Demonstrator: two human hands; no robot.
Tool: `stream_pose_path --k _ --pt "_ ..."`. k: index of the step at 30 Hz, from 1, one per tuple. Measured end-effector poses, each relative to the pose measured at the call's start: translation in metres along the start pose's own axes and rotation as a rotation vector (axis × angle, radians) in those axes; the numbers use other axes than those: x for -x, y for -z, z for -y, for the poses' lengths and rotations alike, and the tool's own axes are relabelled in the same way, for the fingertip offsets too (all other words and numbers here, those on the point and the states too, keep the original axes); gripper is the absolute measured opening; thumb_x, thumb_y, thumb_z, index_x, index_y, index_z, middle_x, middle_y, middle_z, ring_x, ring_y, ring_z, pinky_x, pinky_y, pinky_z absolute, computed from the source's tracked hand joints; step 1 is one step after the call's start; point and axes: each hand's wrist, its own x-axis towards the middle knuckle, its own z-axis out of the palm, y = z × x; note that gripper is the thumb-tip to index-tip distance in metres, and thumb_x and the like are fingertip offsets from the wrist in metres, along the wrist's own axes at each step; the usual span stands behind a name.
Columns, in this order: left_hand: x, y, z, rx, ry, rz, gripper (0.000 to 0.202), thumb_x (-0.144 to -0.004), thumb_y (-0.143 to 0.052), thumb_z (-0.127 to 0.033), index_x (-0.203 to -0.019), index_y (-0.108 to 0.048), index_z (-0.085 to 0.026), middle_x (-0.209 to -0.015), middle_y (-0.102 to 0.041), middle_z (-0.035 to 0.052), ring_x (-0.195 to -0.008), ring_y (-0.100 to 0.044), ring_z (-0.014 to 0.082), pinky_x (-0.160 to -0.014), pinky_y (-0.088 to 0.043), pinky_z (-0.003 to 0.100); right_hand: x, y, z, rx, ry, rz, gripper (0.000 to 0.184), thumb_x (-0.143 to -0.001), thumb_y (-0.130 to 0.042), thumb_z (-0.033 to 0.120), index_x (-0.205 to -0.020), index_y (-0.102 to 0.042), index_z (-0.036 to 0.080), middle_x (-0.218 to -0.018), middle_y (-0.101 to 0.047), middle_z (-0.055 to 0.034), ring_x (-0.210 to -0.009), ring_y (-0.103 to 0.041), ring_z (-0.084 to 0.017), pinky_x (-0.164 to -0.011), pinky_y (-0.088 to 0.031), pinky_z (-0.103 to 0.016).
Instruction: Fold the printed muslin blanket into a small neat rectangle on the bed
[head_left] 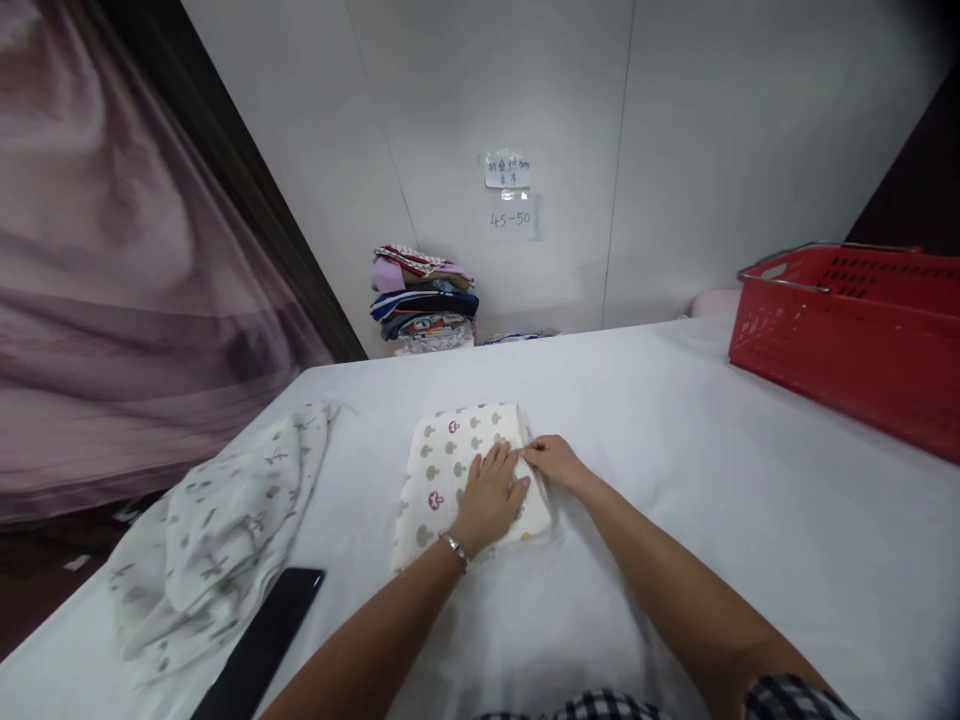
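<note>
A folded white cloth [442, 500] printed with grey and red mushroom shapes lies on the white-covered table [645, 400] in front of me. My left hand [491, 500] rests flat on top of it, fingers spread, with a bracelet at the wrist. At the cloth's right edge, my right hand [555, 460] has thumb and fingers pinched together on the fabric. The cloth is thick, in several layers, and its far edge is partly uncovered by my hands.
A crumpled patterned white cloth [217, 540] lies at the left, beside a flat black object [262, 640]. Folded clothes are stacked [424, 300] beyond the far edge. A red basket [847, 350] stands at the right. Paper signs [508, 170] hang on the wall; a pink curtain [135, 250] hangs left.
</note>
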Motion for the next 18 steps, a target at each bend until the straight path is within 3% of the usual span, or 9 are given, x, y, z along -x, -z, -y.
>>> stream_pose_path --k 3,9,13,18 --pt "-0.0005 0.0004 -0.0007 -0.018 -0.006 0.006 0.052 -0.091 -0.023 -0.044 -0.135 -0.032 -0.019 -0.144 -0.027 0.0065 -0.134 -0.017 0.0197 -0.109 -0.014 0.044 0.003 -0.0007 -0.0009 -0.013 -0.022 0.003 0.028 -0.069 -0.058 0.042 -0.066 -0.065 0.014 -0.064 -0.063 -0.0025 -0.061 -0.054 -0.013 -0.053 -0.036 -0.021" --pt "-0.0004 -0.001 -0.0009 -0.035 -0.013 0.005 0.051 -0.091 -0.024 -0.041 -0.136 -0.03 -0.018 -0.144 -0.026 0.0066 -0.134 -0.017 0.0197 -0.109 -0.014 0.044 0.0049 -0.0021 -0.0022 -0.052 -0.059 0.04 0.032 -0.066 -0.06 0.045 -0.066 -0.064 0.013 -0.061 -0.06 -0.0012 -0.058 -0.05 -0.012 -0.051 -0.034 -0.021" --pt "-0.0006 -0.0008 -0.0012 -0.046 -0.005 0.0 0.054 -0.091 -0.026 -0.041 -0.139 -0.024 -0.018 -0.145 -0.025 0.0065 -0.134 -0.016 0.0189 -0.11 -0.014 0.043 0.0056 -0.0029 -0.0005 -0.195 -0.08 0.031 0.026 -0.065 -0.058 0.039 -0.062 -0.061 0.014 -0.054 -0.054 0.002 -0.053 -0.045 -0.01 -0.049 -0.032 -0.02" --pt "-0.0004 0.0002 -0.002 -0.063 -0.018 -0.002 0.054 -0.09 -0.026 -0.043 -0.138 -0.027 -0.017 -0.146 -0.022 0.007 -0.135 -0.015 0.0198 -0.11 -0.015 0.043 0.0067 -0.0017 -0.0019 -0.083 -0.082 -0.048 0.016 -0.063 -0.056 0.029 -0.058 -0.06 0.014 -0.056 -0.056 0.001 -0.056 -0.047 -0.01 -0.05 -0.032 -0.02"
